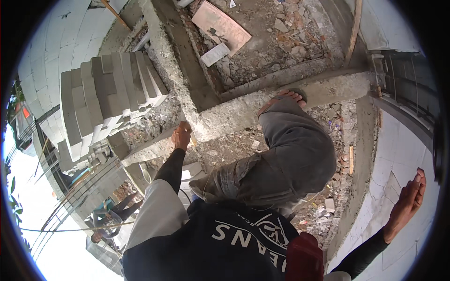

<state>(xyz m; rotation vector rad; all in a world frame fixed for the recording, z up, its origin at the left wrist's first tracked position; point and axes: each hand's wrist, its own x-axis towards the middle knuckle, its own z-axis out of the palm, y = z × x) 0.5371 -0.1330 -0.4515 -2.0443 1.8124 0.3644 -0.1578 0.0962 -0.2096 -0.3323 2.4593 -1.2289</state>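
My left hand point(181, 136) is in front of me, beside the corner where two rough concrete beams point(225, 122) meet. Its fingers are curled in, and a small pale yellowish bit shows at its edge; what it holds, if anything, I cannot make out. Out to the right, my right hand point(408, 199) is stretched out with straight fingers and nothing in it, in front of the pale wall point(382, 185). One leg in grey trousers point(300, 150) is bent forward, its foot point(288, 97) in a dark sandal on the concrete beam.
Stacked grey blocks point(105, 89) stand at the left. Rubble point(286, 42) covers the ground between the beams. A pinkish board point(220, 28) and a pale block point(215, 55) lie ahead. Wooden poles point(354, 33) lean at the far right. Another person point(110, 220) is at lower left.
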